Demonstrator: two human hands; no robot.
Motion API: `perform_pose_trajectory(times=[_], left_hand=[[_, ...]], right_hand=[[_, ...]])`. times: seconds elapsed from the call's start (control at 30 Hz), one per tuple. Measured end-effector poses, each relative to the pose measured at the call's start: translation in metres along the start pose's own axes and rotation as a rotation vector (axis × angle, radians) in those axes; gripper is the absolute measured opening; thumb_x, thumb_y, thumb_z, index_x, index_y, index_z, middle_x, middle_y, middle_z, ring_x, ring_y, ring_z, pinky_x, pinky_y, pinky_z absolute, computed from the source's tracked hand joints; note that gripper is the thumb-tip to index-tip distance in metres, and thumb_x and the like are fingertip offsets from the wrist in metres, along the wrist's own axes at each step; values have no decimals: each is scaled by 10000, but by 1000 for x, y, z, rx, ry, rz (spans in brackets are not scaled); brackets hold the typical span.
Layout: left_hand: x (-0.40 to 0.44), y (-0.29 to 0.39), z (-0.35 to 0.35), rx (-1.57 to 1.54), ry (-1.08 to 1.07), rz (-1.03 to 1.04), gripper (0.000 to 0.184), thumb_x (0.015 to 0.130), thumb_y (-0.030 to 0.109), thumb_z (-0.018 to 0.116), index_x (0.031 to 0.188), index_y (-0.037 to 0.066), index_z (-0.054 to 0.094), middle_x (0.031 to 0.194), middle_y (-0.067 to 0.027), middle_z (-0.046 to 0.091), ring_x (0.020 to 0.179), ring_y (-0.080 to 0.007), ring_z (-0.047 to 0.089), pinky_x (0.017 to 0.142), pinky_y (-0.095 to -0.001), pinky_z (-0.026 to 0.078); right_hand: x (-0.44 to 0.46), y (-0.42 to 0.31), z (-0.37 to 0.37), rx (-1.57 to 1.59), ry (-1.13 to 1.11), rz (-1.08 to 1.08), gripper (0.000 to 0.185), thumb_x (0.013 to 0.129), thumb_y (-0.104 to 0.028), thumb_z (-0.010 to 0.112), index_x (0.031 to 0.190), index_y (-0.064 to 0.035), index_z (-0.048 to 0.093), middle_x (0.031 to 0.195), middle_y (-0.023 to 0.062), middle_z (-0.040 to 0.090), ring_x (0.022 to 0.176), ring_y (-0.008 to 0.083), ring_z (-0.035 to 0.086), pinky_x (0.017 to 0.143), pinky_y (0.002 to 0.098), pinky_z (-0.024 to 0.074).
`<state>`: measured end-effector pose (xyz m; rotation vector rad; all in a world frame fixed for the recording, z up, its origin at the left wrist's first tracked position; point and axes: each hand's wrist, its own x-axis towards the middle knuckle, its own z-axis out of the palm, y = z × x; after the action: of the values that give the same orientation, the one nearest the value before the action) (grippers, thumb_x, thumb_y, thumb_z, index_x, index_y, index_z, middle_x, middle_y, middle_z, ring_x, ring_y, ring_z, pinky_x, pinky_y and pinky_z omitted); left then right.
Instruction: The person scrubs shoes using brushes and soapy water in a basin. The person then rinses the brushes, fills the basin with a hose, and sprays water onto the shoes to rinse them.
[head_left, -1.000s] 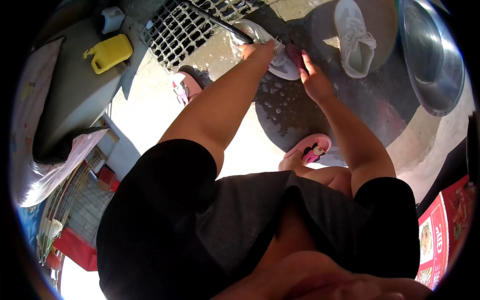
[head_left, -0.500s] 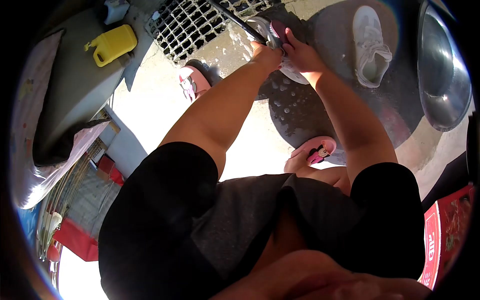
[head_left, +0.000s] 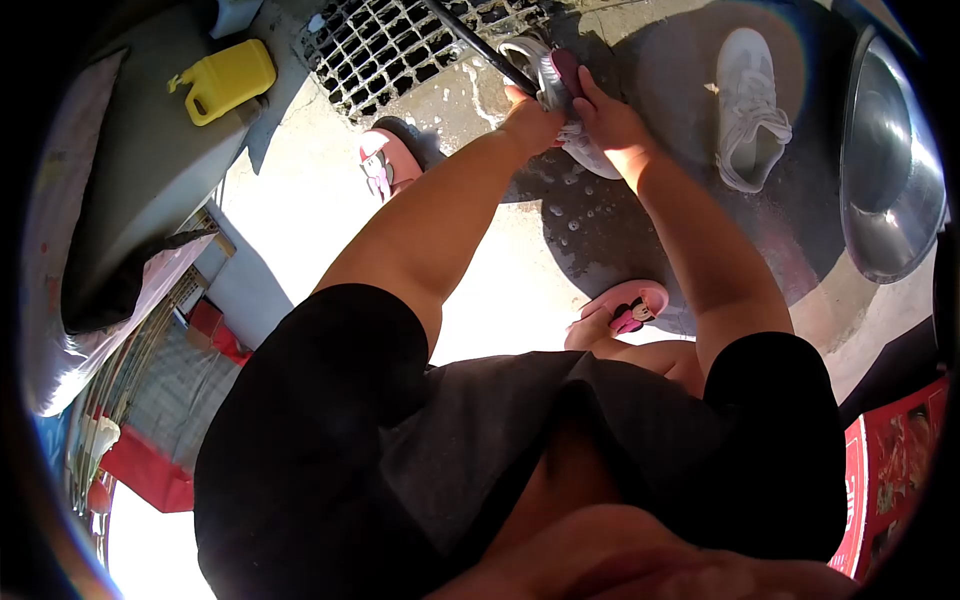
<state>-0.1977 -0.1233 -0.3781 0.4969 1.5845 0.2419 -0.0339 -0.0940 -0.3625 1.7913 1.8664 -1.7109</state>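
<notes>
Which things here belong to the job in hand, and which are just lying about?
Seemingly the job:
dark red brush in right hand
black hose in left hand
white shoe at the hands
probably other white shoe

Apparently lying about:
yellow jug
metal basin, though unsure

Unreadable lettering [head_left: 853, 495] on red sign [head_left: 905, 445]

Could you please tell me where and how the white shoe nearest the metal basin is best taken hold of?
I'd take that white shoe by its heel collar, coming down from the person's near side, thumb inside: it appears sole-down, toe pointing away from the person, opening upward at the near end.
</notes>
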Motion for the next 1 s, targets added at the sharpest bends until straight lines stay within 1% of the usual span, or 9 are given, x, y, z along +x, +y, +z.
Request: perform_pose_trajectory(times=[0.07,0.13,0.23,0.37,0.53,0.6,0.77,0.87,1.0], left_hand=[[13,-11,0,60,-60,14,400,963,239,514,1145,-98,399,906,-198,668,722,-239,700,682,-332,585],[49,-56,-7,483,-88,349,346,959,252,518,1140,-42,486,901,-194,682,729,-245,703,703,-373,574],[66,-73,-7,697,-114,412,272,944,256,519,1114,91,653,1021,-142,707,841,-247,708,811,-426,534],[55,-57,-10,475,-47,381,265,921,237,536,1133,145,667,1088,-63,708,865,-213,704,809,-378,526],[59,-60,-12,675,-213,170,304,953,228,531,1150,14,620,1067,-134,672,885,-235,695,730,-340,586],[-2,25,-6,1334,-224,271,331,969,250,519,1092,-32,640,1093,-176,654,909,-235,693,692,-294,610],[62,-51,-5,930,-69,316,366,984,277,445,1287,108,562,1112,-158,662,950,-278,678,794,-378,561],[57,-56,-19,1201,-40,686,365,944,256,514,1261,91,585,1100,-137,679,985,-283,664,852,-408,530],[30,-24,-7,427,-123,67,355,965,235,526,1162,-58,559,1056,-163,666,836,-224,696,693,-315,594]], right_hand=[[-56,61,-7,-25,12,-103,545,992,-312,489,1503,-245,311,1111,257,638,1024,396,630,849,422,493],[-68,45,-21,-49,-40,-27,551,993,-312,484,1508,-258,294,1134,245,636,1040,395,625,855,422,494],[-20,2,-2,-90,-48,-11,537,982,-324,491,1491,-261,330,1106,236,642,1004,422,620,849,443,494],[49,-55,12,116,144,-58,513,978,-382,451,1466,-238,390,1073,251,647,988,400,631,856,438,495],[-34,16,-6,12,16,-13,525,981,-308,496,1479,-206,364,1080,267,643,1010,426,620,861,436,492],[-80,34,-30,-129,-162,89,544,980,-320,507,1490,-237,337,1071,271,640,996,432,621,849,432,496],[7,-13,3,-17,95,-105,546,975,-366,476,1489,-238,343,987,238,671,884,420,650,790,460,510],[56,-62,13,77,133,-57,547,978,-400,441,1491,-244,337,999,240,667,897,423,647,803,471,503],[-9,8,1,-152,9,9,580,979,-390,455,1512,-234,287,1006,228,673,870,407,656,780,470,510]])
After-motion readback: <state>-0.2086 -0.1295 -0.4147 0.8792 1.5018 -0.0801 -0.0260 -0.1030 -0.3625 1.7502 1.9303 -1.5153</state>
